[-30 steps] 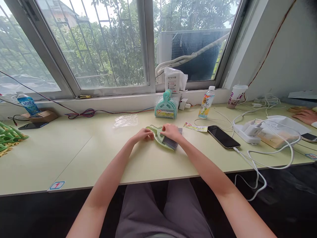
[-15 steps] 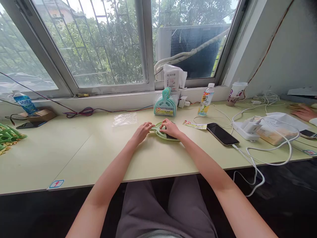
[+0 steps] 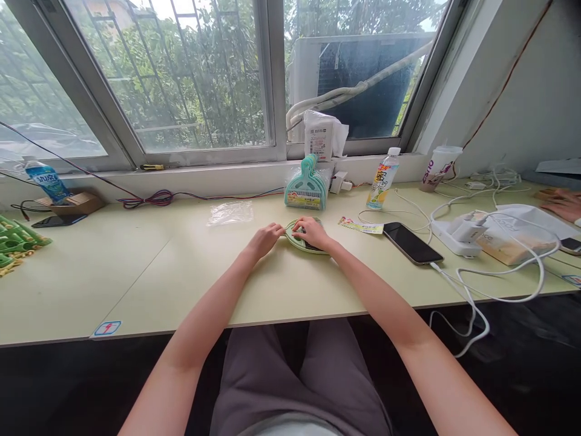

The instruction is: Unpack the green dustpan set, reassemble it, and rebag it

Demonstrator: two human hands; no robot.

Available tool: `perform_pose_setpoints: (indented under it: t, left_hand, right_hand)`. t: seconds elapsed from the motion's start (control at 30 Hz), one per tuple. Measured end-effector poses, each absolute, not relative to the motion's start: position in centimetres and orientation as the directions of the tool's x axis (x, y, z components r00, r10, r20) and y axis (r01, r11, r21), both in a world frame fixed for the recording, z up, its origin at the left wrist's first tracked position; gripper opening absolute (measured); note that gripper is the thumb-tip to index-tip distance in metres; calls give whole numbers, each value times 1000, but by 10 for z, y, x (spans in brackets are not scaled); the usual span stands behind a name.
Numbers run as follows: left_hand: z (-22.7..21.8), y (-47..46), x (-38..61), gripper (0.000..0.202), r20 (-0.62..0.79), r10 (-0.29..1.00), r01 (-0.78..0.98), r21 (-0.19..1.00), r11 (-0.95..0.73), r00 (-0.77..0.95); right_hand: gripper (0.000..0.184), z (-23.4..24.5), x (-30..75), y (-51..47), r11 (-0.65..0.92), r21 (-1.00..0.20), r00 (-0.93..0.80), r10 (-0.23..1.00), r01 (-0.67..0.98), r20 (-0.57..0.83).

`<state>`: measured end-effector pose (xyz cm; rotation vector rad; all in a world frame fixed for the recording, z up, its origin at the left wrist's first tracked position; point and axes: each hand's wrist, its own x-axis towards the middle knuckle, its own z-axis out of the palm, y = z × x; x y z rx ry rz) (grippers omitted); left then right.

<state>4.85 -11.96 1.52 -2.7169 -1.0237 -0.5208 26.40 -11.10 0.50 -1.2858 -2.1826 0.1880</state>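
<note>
bench (image 3: 190, 284) front edge runs nearly straight across, just ahead of the person's lap; both forearms cross it. far edge meets the wall below the window sill (image 3: 218, 172). the green dustpan (image 3: 293, 240) lies near mid-depth on the bench, between the two hands and well apart from the front edge, with a stretch of plain bench top in front of it, between the forearms. to the left, open surface reaches past a seam as far as the green bundle (image 3: 20, 242) at the left side. behind, room is tighter: crumpled clear film (image 3: 230, 213) lies behind the left hand, and a bagged stack of dustpan sets (image 3: 305, 189) stands against the wall just behind the right hand. right side is bounded by a printed card (image 3: 363, 226), then a dark phone (image 3: 412, 243) and a white power strip (image 3: 456, 239); a white cable (image 3: 485, 330) loops down over the front edge. left hand (image 3: 267, 238): fingers bent and drawn together, fingertips on the narrow handle end of the dustpan, gap narrow. right hand (image 3: 313, 233): arched over the dark-bristled brush (image 3: 313, 246) seated on the dustpan, fingers curled, thumb near; the brush handle is mostly covered, so cannot tell how firmly it is gripped.
</note>
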Motion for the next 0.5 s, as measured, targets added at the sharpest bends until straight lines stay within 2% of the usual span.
perform_pose_setpoints:
  t: [0.1, 0.3, 0.5]
  left_hand:
    - [14, -120, 53, 38, 367, 628, 705, -122, -699, 686]
    - [15, -122, 60, 38, 329, 679, 745, -138, -653, 656]
    - [18, -126, 62, 38, 299, 690, 749, -179, -638, 659]
  right_hand:
    - [10, 6, 263, -110, 489, -423, -348, 862, 763, 368]
    - [10, 9, 266, -109, 433, -482, -321, 898, 761, 300]
    - [9, 12, 265, -110, 423, -451, -319, 902, 786, 290]
